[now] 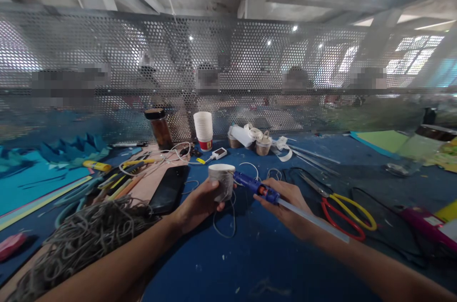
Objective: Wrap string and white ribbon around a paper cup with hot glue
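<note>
Perforated metal screen [250, 64]: stands across the far side, well beyond both hands, with other people dimly visible behind it. Blue table [228, 264]: lies under both forearms, littered with scraps. Heap of grey cord [82, 235]: sits to the left of the left forearm, near it, a loose tangle. Coloured paper sheets [32, 183]: farther left of the heap, with folded blue pieces beyond them. Scissors [342, 209]: red and yellow handles, just right of the right hand, flat on the table. Black phone [168, 189]: face up, just left of the left hand. Stack of paper cups [203, 130]: upright, beyond the held cup, with a brown jar [159, 128] to its left. Left hand [200, 204]: fingers and thumb closed round the cup, raised a little off the table. Right hand [289, 202]: closed round the glue gun. Glue gun [255, 187]: blue, tip at the right side of the cup, touching or all but touching it; a clear glue stick [314, 220] runs out of its back along the wrist. Cup [221, 180]: paper, upright between the two hands, white rim bare, wall below it looking grey and wound with cord. Cord tail [224, 230]: hangs from the cup in a loop onto the table. Progress, as judged: much of the wall seems covered; the tail is not yet laid on, and the rim is uncovered.
</note>
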A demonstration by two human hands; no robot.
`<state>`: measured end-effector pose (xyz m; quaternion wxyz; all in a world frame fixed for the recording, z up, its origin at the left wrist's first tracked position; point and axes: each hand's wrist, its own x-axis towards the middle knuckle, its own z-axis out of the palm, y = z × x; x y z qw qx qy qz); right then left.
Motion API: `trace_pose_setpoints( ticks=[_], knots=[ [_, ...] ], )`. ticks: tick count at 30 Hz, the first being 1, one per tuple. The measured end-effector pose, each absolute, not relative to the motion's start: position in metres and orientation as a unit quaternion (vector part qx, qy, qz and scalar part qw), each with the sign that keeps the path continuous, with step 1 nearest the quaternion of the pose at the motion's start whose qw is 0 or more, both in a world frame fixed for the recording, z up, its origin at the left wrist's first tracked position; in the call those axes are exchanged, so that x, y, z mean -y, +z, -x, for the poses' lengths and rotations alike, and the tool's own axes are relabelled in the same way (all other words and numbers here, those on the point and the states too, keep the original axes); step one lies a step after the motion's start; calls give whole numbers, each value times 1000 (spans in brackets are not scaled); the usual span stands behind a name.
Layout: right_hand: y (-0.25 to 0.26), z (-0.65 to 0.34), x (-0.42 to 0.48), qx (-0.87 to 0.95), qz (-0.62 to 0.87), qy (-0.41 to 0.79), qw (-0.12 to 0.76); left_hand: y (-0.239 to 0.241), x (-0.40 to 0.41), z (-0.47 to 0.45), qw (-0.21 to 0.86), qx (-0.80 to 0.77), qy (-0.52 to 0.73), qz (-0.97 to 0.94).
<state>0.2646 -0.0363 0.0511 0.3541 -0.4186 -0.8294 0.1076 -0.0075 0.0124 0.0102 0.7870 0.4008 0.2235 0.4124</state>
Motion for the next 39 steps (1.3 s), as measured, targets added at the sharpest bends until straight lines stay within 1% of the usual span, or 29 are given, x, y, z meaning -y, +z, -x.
trace_pose_setpoints(
  ticks=[39],
  knots=[
    [50,-265,34,819,441,106,350,14,-11,10,790,-225,406,-400]
  ],
)
